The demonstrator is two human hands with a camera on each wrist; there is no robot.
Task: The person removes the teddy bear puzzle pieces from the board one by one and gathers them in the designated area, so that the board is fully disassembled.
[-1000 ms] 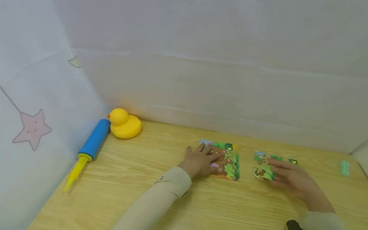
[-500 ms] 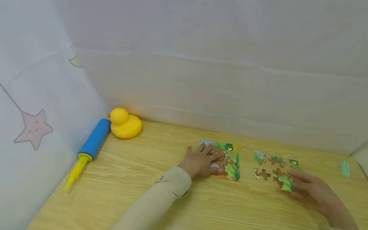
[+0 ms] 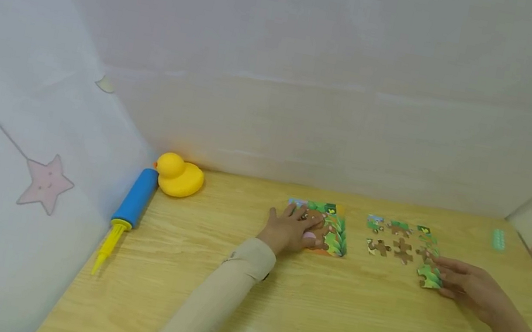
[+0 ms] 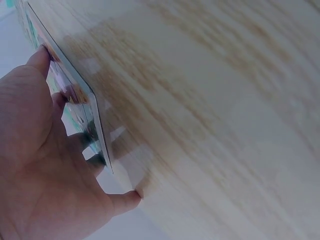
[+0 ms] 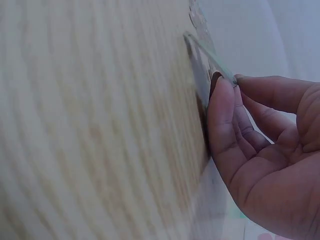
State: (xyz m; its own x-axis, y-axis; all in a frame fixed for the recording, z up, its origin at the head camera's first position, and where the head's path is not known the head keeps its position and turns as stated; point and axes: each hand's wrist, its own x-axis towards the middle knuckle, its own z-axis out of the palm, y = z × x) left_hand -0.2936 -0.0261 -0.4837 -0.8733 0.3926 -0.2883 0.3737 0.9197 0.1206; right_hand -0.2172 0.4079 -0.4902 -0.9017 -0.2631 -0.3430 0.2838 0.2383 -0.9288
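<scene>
My left hand (image 3: 284, 231) rests with spread fingers on a square picture puzzle board (image 3: 337, 238), which shows a brown animal among green leaves. In the left wrist view the fingertips lie on the board, with one finger touching the table. To the right, my right hand (image 3: 479, 291) pinches a green leafy jigsaw piece (image 3: 430, 277). Its thin edge stands tilted off the table in the right wrist view, between thumb and finger. Several loose jigsaw pieces (image 3: 403, 249) lie in rough rows left of and behind that hand.
A yellow rubber duck (image 3: 180, 177) and a blue and yellow hand pump (image 3: 136, 199) lie at the table's left edge. A small light-green ridged item (image 3: 499, 240) is at the far right. Pale cloth walls (image 3: 295, 123) enclose the table's back and sides.
My right hand has moved right and toward me, drawing the leafy corner piece away from the other pieces, which now lie spread apart. My left hand has stayed on the board.
</scene>
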